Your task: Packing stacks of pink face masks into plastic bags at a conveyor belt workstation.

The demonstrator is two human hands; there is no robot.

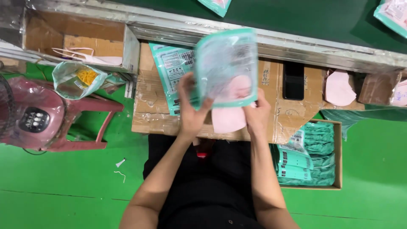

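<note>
My left hand (191,106) grips the lower left edge of a teal-rimmed clear plastic pouch (227,65), held up over a cardboard work surface (292,114). My right hand (256,114) holds a pink face mask (228,120) at the pouch's lower opening; part of the mask shows pink through the pouch. Under the pouch lies a stack of flat teal pouches (171,68) with printed backs.
A cardboard box (337,152) of teal pouches sits at the right on the green floor. More pink masks (339,88) and a black phone (293,80) lie on the cardboard. A pink stool (91,123), a fan (32,118) and an open carton (76,38) stand left. A conveyor rail (296,44) runs behind.
</note>
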